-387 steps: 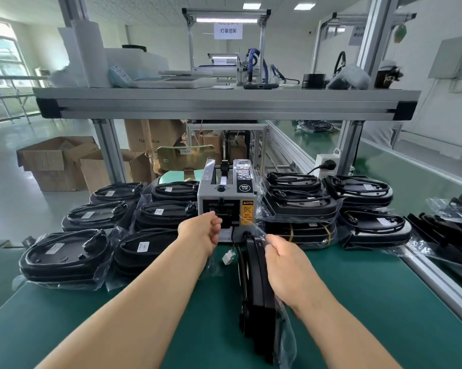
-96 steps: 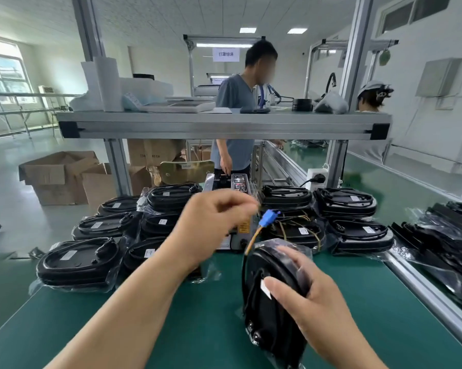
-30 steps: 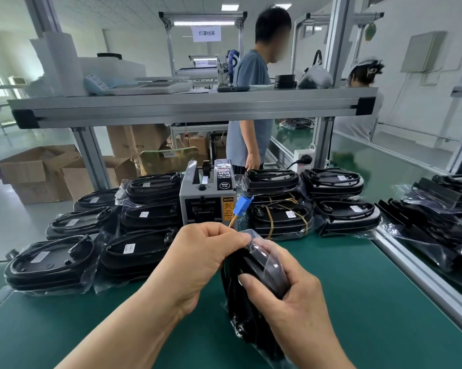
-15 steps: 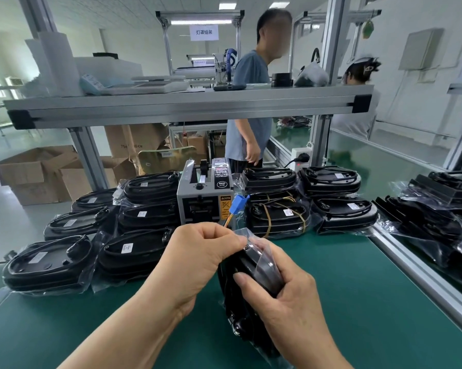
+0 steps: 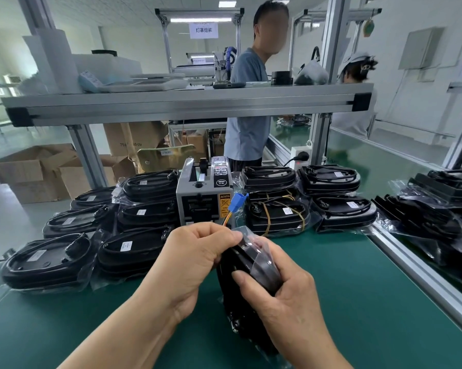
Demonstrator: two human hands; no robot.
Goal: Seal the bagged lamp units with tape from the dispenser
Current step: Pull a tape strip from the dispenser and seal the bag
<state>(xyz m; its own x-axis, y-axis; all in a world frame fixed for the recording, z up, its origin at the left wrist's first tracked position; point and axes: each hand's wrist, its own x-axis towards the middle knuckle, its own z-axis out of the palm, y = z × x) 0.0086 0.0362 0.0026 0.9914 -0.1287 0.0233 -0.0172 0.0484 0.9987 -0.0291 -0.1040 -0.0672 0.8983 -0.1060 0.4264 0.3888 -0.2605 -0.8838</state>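
**Both hands on one bagged lamp unit, right in front of the tape dispenser**

Going left to right: on the far left of the green bench mat (image 5: 357, 302) there are stacks of bagged lamp units (image 5: 96, 235), black housings in clear plastic, piled a few high and running up to the left side of the dispenser. Cardboard boxes (image 5: 35, 171) sit on the floor beyond them.

The left hand (image 5: 195, 262) is curled into a loose fist with fingertips pinched together on the top fold of the clear bag. It's clamped on the bag of the lamp unit (image 5: 253, 267) being worked on, which stands on edge on the mat, near centre. A blue connector (image 5: 236, 202) on orange wires pokes up just behind the hand.

The grey tape dispenser (image 5: 204, 195) sits just beyond the hands, centre far, with a yellow caution sticker on its front.

The right hand (image 5: 285, 296) wraps the unit from the right, thumb pressed flat on the plastic, fingers closed around the housing.

Further right are more bagged units (image 5: 341, 198), one bound with elastic bands. Behind the bench a person in a blue shirt (image 5: 247, 121) stands past the aluminium shelf (image 5: 187, 102).
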